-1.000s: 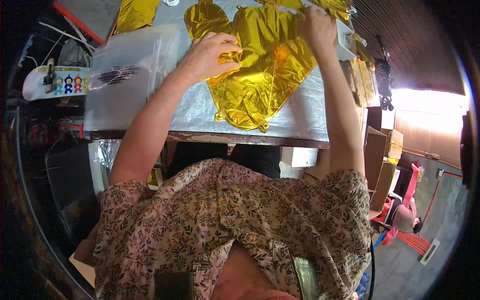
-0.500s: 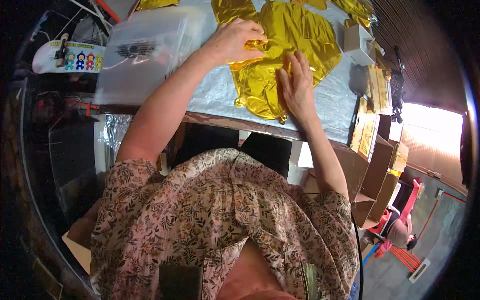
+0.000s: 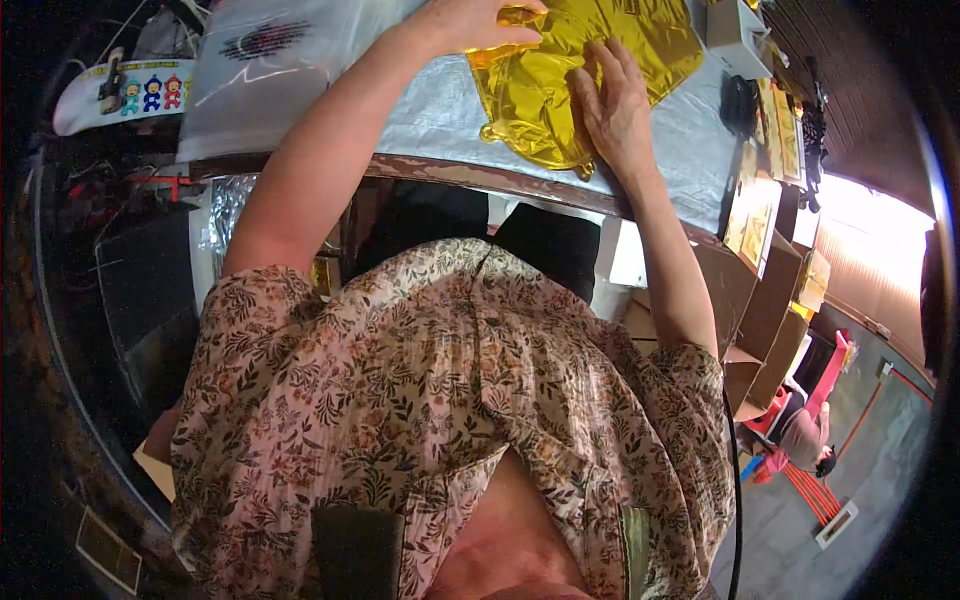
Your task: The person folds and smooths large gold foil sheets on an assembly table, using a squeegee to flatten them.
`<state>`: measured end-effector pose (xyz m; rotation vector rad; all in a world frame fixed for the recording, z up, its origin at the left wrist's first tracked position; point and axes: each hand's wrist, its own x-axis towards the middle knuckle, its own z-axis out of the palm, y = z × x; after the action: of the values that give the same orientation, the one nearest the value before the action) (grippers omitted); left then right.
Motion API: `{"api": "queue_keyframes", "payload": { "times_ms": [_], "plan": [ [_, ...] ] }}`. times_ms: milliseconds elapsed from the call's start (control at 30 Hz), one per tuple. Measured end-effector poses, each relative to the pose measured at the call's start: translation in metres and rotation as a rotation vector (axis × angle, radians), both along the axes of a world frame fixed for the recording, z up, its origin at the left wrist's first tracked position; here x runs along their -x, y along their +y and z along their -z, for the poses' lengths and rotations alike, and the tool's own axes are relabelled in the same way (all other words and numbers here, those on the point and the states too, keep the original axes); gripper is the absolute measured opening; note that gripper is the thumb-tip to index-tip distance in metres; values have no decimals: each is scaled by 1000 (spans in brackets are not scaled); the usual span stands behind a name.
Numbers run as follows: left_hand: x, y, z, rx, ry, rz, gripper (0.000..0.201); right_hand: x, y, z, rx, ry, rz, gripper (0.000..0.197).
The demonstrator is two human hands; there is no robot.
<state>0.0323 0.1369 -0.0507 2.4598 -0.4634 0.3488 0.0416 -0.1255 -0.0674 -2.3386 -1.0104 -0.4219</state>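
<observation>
A shiny gold foil balloon (image 3: 545, 125), flat and wrinkled, lies across the table and runs past the top edge of the head view. At its left side my left hand (image 3: 475, 22) is curled, with a fold of the foil between thumb and fingers; the upper part of this hand is cut off by the picture's edge. My right hand (image 3: 612, 105) rests on the balloon's right part, fingers stretched out and lying over the foil. Small tabs stick out along the balloon's near edge, close to the table's front.
Clear plastic bags (image 3: 270, 80) lie on the left of the silver-grey table cover (image 3: 430, 130). A white box (image 3: 738, 40) stands at the far right. Open cardboard boxes (image 3: 765, 310) are stacked beside the table. Another person (image 3: 805, 435) is in the background at right.
The view has shifted, so the table and balloon sit higher in the picture. Both hands keep about the same places on the foil.
</observation>
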Motion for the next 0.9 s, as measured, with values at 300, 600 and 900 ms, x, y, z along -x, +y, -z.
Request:
{"api": "queue_keyframes", "payload": {
  "times_ms": [300, 600, 900],
  "plan": [
    [15, -9, -41, -9, 244, 22, 46, 4, -6, -3, 23, -13, 31, 40],
    [-4, -1, 18, 10, -137, 5, 38, 5, -2, -6, 27, 13, 43, 42],
    [-5, 3, 15, -19, -102, 5, 41, 6, 1, -7, 8, 38, 68, 42]
  ]
}}
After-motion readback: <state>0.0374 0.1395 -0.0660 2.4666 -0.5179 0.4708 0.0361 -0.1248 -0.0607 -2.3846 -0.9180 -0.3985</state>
